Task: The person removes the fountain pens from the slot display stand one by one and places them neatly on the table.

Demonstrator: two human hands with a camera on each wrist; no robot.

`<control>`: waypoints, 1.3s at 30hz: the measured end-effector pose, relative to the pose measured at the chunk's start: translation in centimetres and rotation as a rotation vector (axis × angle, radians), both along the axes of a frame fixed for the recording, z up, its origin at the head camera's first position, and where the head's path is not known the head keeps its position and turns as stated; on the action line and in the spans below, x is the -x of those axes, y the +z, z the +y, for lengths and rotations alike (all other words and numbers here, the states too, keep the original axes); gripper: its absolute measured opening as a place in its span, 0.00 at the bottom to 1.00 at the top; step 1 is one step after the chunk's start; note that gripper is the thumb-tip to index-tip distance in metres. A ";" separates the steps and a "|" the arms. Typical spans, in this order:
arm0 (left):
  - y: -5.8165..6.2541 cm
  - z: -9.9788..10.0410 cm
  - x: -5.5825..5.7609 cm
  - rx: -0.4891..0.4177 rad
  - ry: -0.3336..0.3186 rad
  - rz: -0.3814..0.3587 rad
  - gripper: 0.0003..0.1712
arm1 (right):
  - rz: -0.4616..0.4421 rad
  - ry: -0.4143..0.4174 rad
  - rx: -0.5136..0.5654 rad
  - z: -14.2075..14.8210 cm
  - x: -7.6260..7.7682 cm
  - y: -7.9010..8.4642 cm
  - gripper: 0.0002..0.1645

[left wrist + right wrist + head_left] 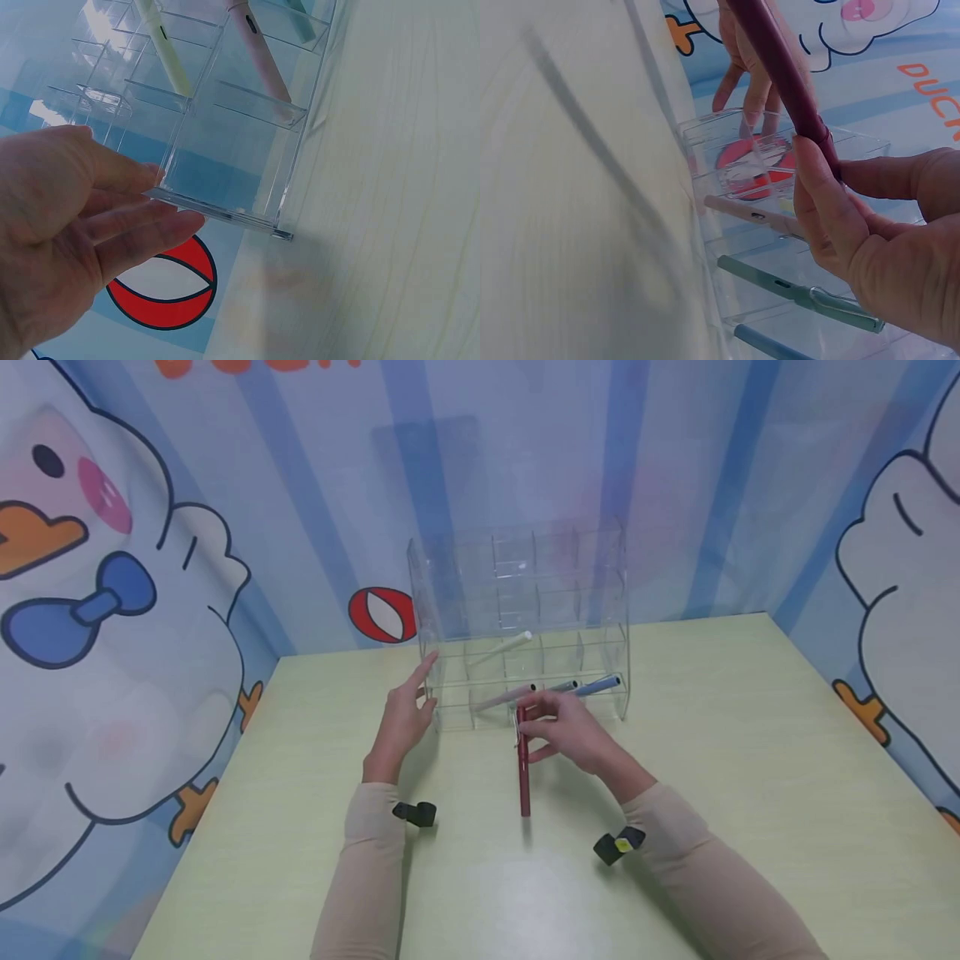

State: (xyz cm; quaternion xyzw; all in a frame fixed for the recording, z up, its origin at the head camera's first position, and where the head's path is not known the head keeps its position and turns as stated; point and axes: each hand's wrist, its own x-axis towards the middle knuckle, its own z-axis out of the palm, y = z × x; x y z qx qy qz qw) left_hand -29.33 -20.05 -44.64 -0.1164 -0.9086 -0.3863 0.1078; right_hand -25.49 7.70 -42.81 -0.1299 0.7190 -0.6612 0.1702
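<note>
A clear acrylic pen rack (pixel 627 652) with stepped rows of compartments stands at the back of the table. My left hand (pixel 402 722) pinches the rack's left side edge between thumb and fingers. In front of the bottom row, my right hand (pixel 573 735) holds a dark red pen (pixel 524 781) between thumb and fingertips, its long end pointing toward me. A pink pen (pixel 259 60), a green pen (pixel 780 289) and a blue pen (pixel 597 685) lie tilted in the bottom row. One row higher leans a pale yellow pen (pixel 504 647).
The pale wooden table (pixel 750 793) spreads around the rack on both sides. Close behind the rack rises a blue striped backdrop (pixel 517 452) with cartoon ducks and a red ball print (pixel 363 614). Each forearm wears a small black wrist camera (pixel 416 814).
</note>
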 end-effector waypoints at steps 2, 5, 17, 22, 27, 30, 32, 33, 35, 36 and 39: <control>0.0 -0.1 0.0 -0.001 0.004 -0.002 0.47 | -0.005 0.001 -0.006 -0.2 0.1 -0.3 0.23; 0.0 -0.1 0.0 -0.006 0.007 -0.009 0.47 | -0.022 -0.008 -0.018 -0.5 0.2 -0.8 0.23; -0.2 0.0 0.0 -0.012 0.002 0.001 0.47 | -0.066 -0.027 -0.070 -1.4 0.6 -3.0 0.24; -0.2 -0.1 0.0 -0.009 0.002 0.028 0.47 | -0.078 -0.043 -0.075 -1.7 0.6 -3.5 0.24; -0.2 -0.2 0.0 -0.013 -0.001 0.028 0.47 | -0.078 -0.050 -0.098 -2.0 0.5 -3.9 0.23; -0.3 -0.2 0.1 -0.017 -0.006 0.023 0.47 | -0.074 -0.046 -0.115 -2.2 0.5 -4.2 0.23; -0.2 -0.3 0.0 -0.018 -0.004 0.018 0.47 | -0.078 -0.047 -0.116 -2.4 0.5 -4.3 0.23; -0.2 -0.3 0.0 -0.016 -0.003 0.017 0.47 | -0.077 -0.044 -0.116 -2.5 0.5 -4.4 0.22; -0.2 -0.3 0.0 -0.012 0.002 0.012 0.47 | -0.085 -0.046 -0.119 -2.6 0.4 -4.6 0.22; -0.2 -0.3 0.0 -0.011 0.004 0.010 0.47 | -0.093 -0.052 -0.123 -2.7 0.3 -4.6 0.22; -0.3 -0.3 0.0 -0.004 0.005 0.012 0.47 | -0.091 -0.058 -0.157 -2.9 0.2 -4.6 0.21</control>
